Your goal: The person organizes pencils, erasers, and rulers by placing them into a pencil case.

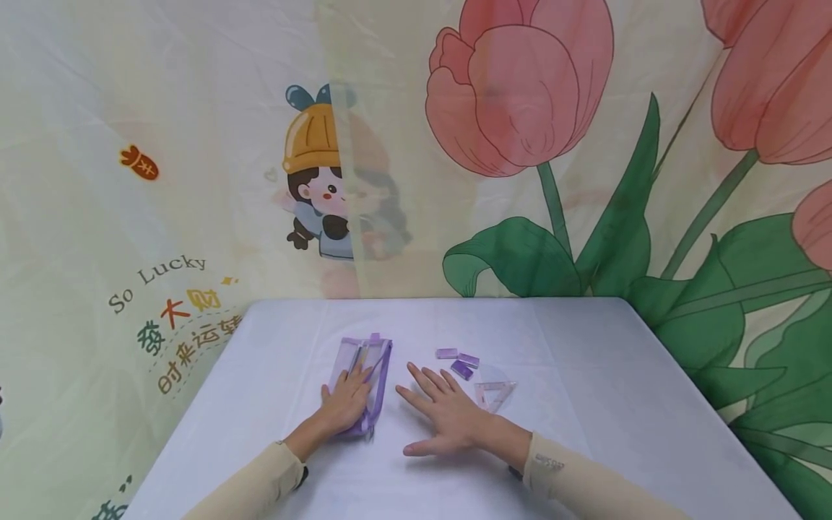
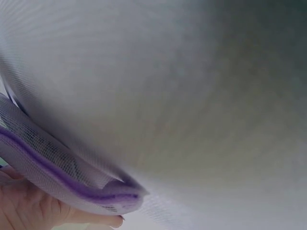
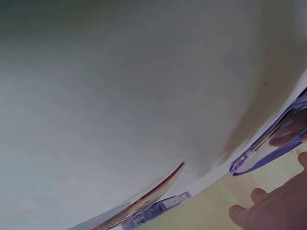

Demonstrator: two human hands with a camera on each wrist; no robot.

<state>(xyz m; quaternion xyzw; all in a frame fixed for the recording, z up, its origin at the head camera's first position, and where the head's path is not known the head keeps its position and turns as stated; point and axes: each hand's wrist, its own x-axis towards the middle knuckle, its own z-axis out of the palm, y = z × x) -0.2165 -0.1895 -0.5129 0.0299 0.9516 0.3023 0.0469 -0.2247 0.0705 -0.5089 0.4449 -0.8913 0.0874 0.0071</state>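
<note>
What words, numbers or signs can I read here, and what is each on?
"So Lucky": on the backdrop.
"發大财": backdrop, just below.
"时来运转": backdrop, lower still.
Sign on the backdrop's orange-red drawing: too small.
Lettering at the backdrop's lower left: cut off.
Print on the right sleeve, marks on the purple blocks: too blurred.
Purple pouch: none I can make out.

Pouch (image 1: 378, 393): middle hidden under left hand (image 1: 347, 403); slim items (image 1: 357, 357) inside partly covered, kind unclear. Purple blocks (image 1: 462, 370): any print too small to read. Right sleeve (image 1: 598, 480) cut off by bottom edge. Right-wrist view: triangle ruler (image 1: 481, 394) runs out below; right hand (image 1: 451, 419) cropped at right.
</note>
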